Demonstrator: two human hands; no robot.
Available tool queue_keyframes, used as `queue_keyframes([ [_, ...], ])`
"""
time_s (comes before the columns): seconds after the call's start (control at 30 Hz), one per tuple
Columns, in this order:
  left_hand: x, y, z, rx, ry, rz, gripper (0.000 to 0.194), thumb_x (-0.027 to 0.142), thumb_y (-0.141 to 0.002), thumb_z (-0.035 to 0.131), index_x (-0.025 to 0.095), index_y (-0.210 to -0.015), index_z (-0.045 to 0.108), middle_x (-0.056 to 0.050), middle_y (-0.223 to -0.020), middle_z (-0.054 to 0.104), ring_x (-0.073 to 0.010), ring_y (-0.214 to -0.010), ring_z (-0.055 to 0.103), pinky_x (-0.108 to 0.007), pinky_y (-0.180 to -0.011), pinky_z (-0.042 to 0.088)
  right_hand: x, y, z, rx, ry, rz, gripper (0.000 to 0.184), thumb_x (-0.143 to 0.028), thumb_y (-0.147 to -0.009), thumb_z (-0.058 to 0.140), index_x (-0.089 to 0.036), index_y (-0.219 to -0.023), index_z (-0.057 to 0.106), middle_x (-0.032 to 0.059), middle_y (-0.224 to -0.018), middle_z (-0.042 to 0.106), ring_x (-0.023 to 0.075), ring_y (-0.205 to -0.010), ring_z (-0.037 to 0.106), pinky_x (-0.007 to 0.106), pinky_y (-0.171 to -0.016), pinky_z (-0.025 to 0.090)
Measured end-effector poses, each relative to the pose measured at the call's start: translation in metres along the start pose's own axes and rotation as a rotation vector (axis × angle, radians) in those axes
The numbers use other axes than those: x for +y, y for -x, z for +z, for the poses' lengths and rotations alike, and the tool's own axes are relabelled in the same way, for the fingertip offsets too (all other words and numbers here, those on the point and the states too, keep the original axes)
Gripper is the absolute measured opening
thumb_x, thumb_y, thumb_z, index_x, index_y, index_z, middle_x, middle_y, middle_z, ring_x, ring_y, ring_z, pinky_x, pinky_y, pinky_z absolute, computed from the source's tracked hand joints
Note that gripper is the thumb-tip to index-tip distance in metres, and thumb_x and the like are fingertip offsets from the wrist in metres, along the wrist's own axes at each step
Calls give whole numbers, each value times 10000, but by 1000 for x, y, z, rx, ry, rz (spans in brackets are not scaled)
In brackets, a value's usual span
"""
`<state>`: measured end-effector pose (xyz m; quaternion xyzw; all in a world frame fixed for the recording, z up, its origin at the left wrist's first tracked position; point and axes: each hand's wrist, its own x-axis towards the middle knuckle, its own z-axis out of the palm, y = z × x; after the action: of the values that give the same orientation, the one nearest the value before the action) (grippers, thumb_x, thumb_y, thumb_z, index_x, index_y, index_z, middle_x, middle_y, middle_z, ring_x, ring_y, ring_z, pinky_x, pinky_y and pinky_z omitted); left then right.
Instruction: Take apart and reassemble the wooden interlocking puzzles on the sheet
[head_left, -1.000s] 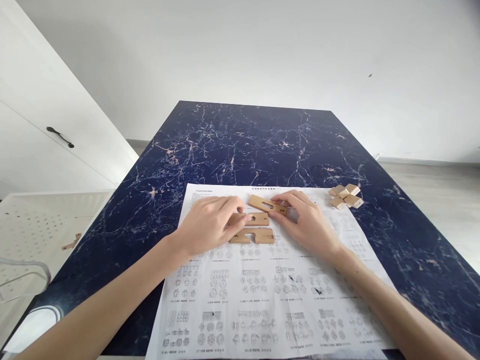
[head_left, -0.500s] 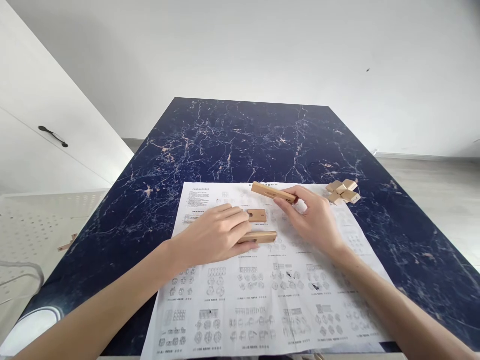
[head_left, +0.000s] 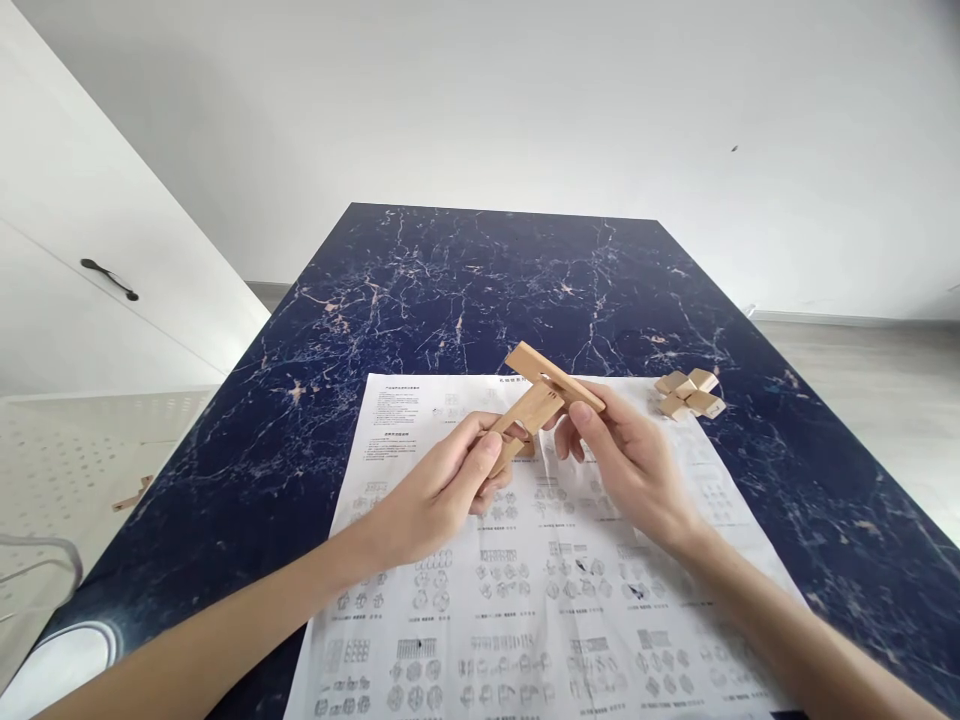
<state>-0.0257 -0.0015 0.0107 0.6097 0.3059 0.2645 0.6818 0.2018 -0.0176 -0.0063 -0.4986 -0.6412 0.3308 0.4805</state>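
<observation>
My left hand (head_left: 450,480) grips a notched wooden puzzle piece (head_left: 531,408) between thumb and fingers, raised and slanting up to the right. In my right hand (head_left: 626,455) is a second wooden puzzle piece (head_left: 540,370), tilted down to the right, with a notch along its lower side. The end of the left piece meets this notched side; whether it sits inside the notch I cannot tell. Beneath them, a third wooden piece (head_left: 529,447) shows only in part behind the left hand and its piece. Under both hands lies a printed instruction sheet (head_left: 450,620).
An assembled wooden burr puzzle (head_left: 688,393) stands at the sheet's upper right corner. The dark blue marbled table (head_left: 465,290) reaches to the wall. At left are a white perforated chair (head_left: 52,450), a round white object (head_left: 64,665) and a cabinet with a black handle (head_left: 109,279).
My left hand has lifted a wooden piece off the sheet and turned it upward. My right hand has tilted its piece, and the two pieces have come together.
</observation>
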Motion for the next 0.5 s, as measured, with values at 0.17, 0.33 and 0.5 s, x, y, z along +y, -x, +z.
queue_keyframes([
  [0.17,-3,-1,-3,22,22,-1,357,550,-1135,419,210,-1142,529,30,-804,411,-130,-650,346,-286,-539,320,0,3,2,7,113,-68,320,-323,-1136,470,-232,-1386,648,18,-908,743,154,-654,654,344,-679,574],
  [0.33,-4,-3,-6,22,-6,-6,365,544,-1142,408,206,-1182,539,33,-811,406,-128,-642,333,-288,-532,300,2,3,2,-10,218,-86,368,-299,-1120,476,-228,-1453,617,39,-991,758,172,-718,687,371,-733,587],
  [0.5,-4,-3,-6,50,-45,-2,355,524,-1145,409,199,-1188,542,34,-799,407,-127,-638,338,-289,-536,306,4,4,1,-13,274,-119,411,-293,-1111,478,-238,-1502,595,48,-988,775,181,-695,689,370,-694,603],
])
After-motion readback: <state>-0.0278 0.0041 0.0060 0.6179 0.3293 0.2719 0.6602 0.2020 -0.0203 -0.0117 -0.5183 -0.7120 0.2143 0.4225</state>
